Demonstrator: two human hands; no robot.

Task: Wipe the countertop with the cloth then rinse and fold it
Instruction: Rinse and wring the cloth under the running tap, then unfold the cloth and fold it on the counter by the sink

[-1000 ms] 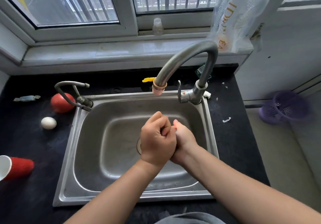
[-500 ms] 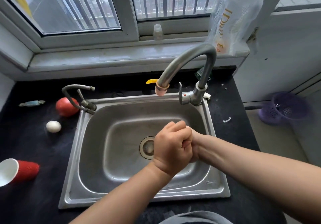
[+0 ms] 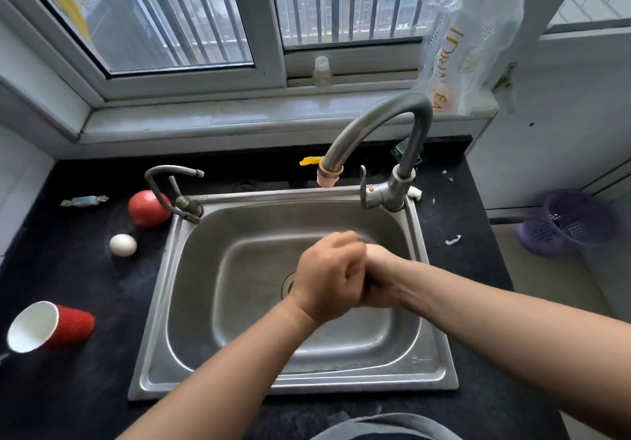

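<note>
Over the steel sink (image 3: 157,303), just right of the drain, my two hands are pressed together. My left hand (image 3: 327,275) is a closed fist wrapped against my right hand (image 3: 382,279), whose fingers are also curled shut and mostly hidden behind it. No cloth shows between or around them, nor anywhere on the black countertop (image 3: 75,269). The tall curved faucet (image 3: 375,122) arches above the sink, and no water is visible from its spout.
Left of the sink stand a small tap (image 3: 164,180), a red round fruit (image 3: 146,207), a white egg (image 3: 123,245), a wrapped sweet (image 3: 83,200) and a tipped red cup (image 3: 51,328). A purple basket (image 3: 570,222) sits on the floor at the right. A plastic bag (image 3: 471,36) hangs by the window.
My clasped hands have shifted from over the drain to its right side. The left fist has turned over the right hand, and both stay clenched.
</note>
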